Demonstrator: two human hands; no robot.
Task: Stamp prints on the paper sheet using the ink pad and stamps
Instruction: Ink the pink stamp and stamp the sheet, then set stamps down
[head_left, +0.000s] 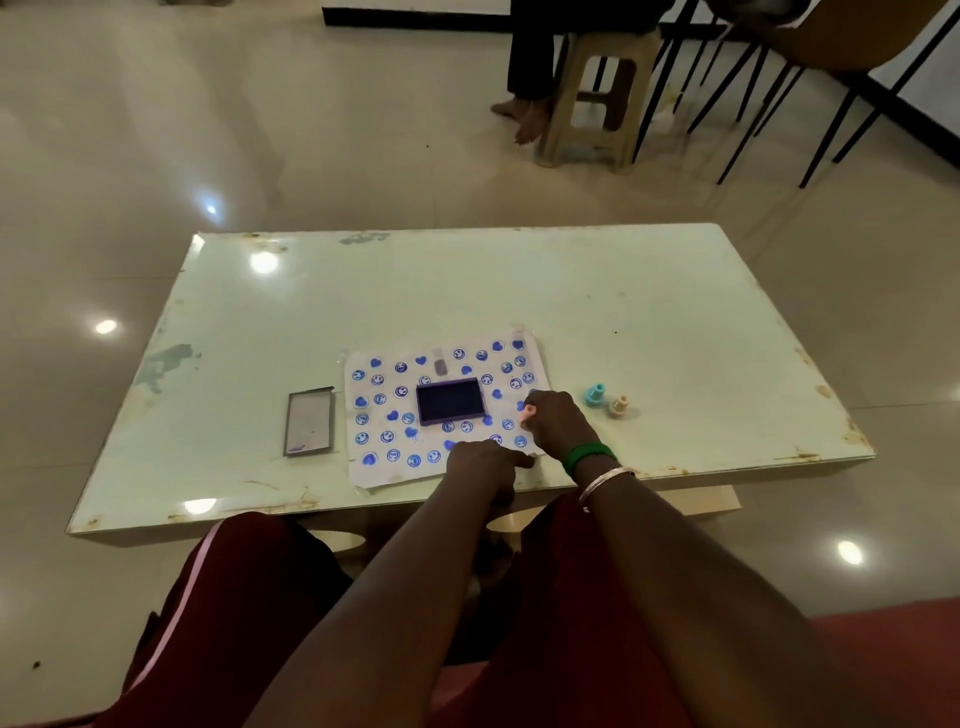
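Note:
A white paper sheet (384, 415) covered with several blue heart and smiley prints lies on the table. The open blue ink pad (450, 401) rests on the middle of the sheet. My right hand (557, 423) grips a small pink stamp (527, 414) over the sheet's right side, near its front edge. My left hand (485, 460) lies on the sheet's front right corner with one finger stretched out, holding nothing. A teal stamp (595, 396) and a beige stamp (619, 406) stand upright on the table just right of the sheet.
The ink pad's lid (309, 422) lies left of the sheet. The pale table (649, 322) has worn edges. Beyond it stand a plastic stool (597, 98), chair legs (753, 104), and another person's bare feet (522, 117) on the glossy floor.

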